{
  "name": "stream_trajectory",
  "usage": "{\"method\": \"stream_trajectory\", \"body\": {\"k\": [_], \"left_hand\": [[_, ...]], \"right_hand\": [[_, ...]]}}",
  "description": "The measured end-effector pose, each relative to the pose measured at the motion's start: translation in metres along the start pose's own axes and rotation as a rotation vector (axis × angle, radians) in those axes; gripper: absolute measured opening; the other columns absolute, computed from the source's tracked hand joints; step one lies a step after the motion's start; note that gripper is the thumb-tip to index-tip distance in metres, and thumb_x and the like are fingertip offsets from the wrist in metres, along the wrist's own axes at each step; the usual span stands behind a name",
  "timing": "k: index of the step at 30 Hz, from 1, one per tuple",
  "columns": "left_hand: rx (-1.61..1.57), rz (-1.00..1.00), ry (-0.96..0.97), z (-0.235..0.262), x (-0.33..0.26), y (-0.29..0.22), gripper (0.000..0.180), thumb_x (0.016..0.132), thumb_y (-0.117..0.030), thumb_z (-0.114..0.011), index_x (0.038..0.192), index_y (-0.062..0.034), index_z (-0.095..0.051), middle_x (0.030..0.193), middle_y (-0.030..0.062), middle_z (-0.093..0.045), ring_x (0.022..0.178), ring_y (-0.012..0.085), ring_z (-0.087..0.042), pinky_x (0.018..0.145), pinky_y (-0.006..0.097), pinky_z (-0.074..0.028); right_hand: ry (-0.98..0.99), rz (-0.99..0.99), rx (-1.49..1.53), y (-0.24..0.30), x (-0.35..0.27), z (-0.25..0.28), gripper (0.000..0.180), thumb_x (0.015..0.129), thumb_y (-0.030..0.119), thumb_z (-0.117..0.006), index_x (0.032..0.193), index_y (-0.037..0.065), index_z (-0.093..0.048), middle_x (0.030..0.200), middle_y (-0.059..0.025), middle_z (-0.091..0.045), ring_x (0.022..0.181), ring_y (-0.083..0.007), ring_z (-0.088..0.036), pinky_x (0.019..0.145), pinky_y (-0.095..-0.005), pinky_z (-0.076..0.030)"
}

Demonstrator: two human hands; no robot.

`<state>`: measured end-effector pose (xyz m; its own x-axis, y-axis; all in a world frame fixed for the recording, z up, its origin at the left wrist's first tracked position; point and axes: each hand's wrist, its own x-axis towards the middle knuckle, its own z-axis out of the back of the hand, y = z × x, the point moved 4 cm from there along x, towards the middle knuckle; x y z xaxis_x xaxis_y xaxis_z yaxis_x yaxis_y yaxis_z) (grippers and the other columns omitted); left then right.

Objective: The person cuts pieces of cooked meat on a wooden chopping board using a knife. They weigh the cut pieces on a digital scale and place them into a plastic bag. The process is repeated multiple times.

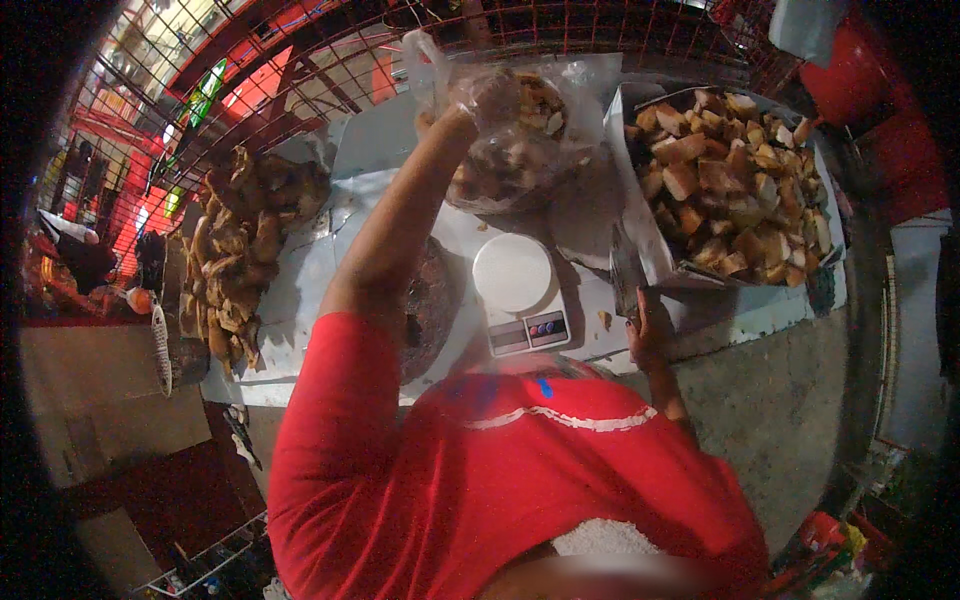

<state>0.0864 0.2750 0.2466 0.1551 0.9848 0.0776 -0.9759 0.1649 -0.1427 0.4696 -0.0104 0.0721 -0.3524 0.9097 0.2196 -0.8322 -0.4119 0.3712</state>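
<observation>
Left hand (488, 100) at a clear plastic bag (520, 165) of food on the bench (293, 320), its grip impossible to tell, right hand (650, 326) curled around a knife-like tool (624, 272) beside a carton (641, 225) of browned chunks (740, 185), digital kitchen scale (515, 278) between.

Quantities: two hands (651, 326), at least one clear bag (515, 170), one scale (514, 274), one box (648, 243) of chunks (722, 180), one heap of brown pieces (236, 255).

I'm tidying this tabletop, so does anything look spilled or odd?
Yes: a small brownish food scrap lies loose on the whitish tabletop, right of the white round-topped scale. It looks stray: the brown chunks sit in the white open box.
</observation>
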Motion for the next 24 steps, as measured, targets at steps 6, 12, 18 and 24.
{"method": "stream_trajectory", "body": {"k": [6,12,18,24], "left_hand": [[-0.104,-0.080,-0.315,0.016,-0.059,-0.017,0.052,0.080,-0.025,-0.064,0.128,-0.0112,-0.049,0.127,0.0141,-0.053,0.119,0.0310,-0.048,0.101,0.039,-0.039],[-0.546,-0.175,-0.550,0.085,-0.183,-0.030,0.074,0.071,-0.020,-0.077,0.134,-0.0066,-0.041,0.136,0.0125,-0.045,0.127,0.0258,-0.041,0.106,0.038,-0.033],[-0.159,0.115,-0.322,0.064,-0.352,0.032,0.075,0.067,-0.014,-0.078,0.133,-0.0067,-0.043,0.137,0.0134,-0.043,0.129,0.0267,-0.038,0.107,0.038,-0.032],[-0.110,0.628,-0.080,-0.018,-0.521,0.082,0.079,0.063,-0.027,-0.082,0.131,-0.0086,-0.046,0.123,0.0173,-0.054,0.117,0.0336,-0.048,0.098,0.042,-0.039]], "right_hand": [[0.208,-0.278,0.284,-0.029,-0.025,-0.029,0.068,0.085,0.004,-0.049,0.146,0.016,-0.022,0.112,-0.0163,-0.052,0.088,-0.0225,-0.053,0.077,-0.0361,-0.047],[0.189,-0.325,0.452,-0.047,-0.037,-0.051,0.064,0.091,0.009,-0.045,0.147,0.026,-0.018,0.069,-0.0036,-0.049,0.045,-0.0098,-0.042,0.040,-0.0278,-0.039],[0.224,-0.419,0.603,-0.039,-0.037,-0.063,0.064,0.091,0.011,-0.047,0.146,0.029,-0.019,0.077,-0.0048,-0.041,0.061,-0.0151,-0.040,0.052,-0.0297,-0.036],[0.391,-0.890,0.811,-0.005,-0.056,-0.048,0.059,0.093,0.014,-0.047,0.146,0.020,-0.022,0.140,-0.0161,-0.039,0.128,-0.0272,-0.038,0.104,-0.0366,-0.032]]}}
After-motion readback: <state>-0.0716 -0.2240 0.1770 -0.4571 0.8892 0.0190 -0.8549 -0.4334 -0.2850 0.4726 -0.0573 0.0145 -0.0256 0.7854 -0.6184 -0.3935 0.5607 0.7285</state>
